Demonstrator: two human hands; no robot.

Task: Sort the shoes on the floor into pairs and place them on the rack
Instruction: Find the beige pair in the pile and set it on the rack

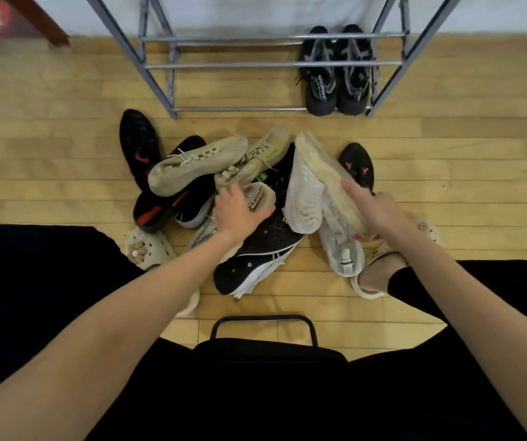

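A heap of mixed shoes lies on the wooden floor in front of a grey metal rack (256, 64). My right hand (373, 208) grips a cream knit shoe (319, 173) by its sole side, tilted up out of the heap. My left hand (236, 211) is closed over a beige shoe with a lettered tongue (260, 195) in the middle of the pile. Two pale olive sneakers (198, 163) lie on top at the back. Black shoes with red marks (139, 148) lie at the left. A black pair (335, 71) stands on the rack's lowest shelf at the right.
A black-and-white sneaker (262, 249) and a white shoe (341, 249) lie near my feet, which wear pale clogs (147, 246). A black chair seat and bar (262, 326) are under me. The rack's left part holds nothing.
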